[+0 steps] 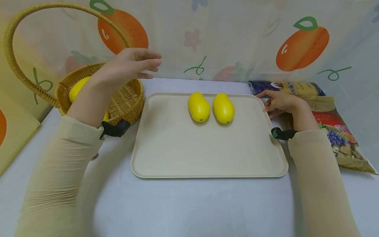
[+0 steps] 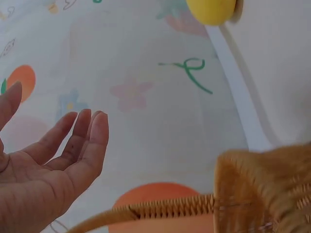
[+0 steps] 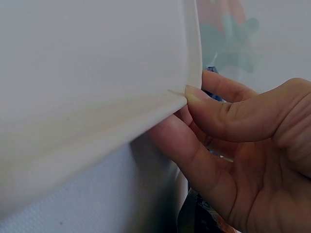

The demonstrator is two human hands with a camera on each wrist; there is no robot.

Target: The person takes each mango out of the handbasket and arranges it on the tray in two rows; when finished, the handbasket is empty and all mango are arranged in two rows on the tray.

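Over the wicker basket (image 1: 127, 105), my left hand (image 1: 127, 64) is raised with loosely bent fingers and nothing in them; the left wrist view shows this hand (image 2: 58, 170) apart from the basket (image 2: 291, 189). My right hand (image 1: 284, 102) pinches the right rim of the cream tray (image 1: 207, 151), near its back corner. In the right wrist view the thumb of that hand (image 3: 243, 141) lies on top of the tray rim (image 3: 194, 48), with fingers below it. Two yellow oval fruits (image 1: 199, 107) (image 1: 223, 108) lie side by side on the tray's back half.
More yellow fruit (image 1: 77, 88) is in the basket, partly hidden by my left arm. The basket's tall handle (image 1: 12, 49) arches up at the left. Right of the tray lie a red and gold snack bag (image 1: 340, 131) and a blue and gold package (image 1: 296, 88). A patterned curtain (image 1: 231, 39) hangs behind.
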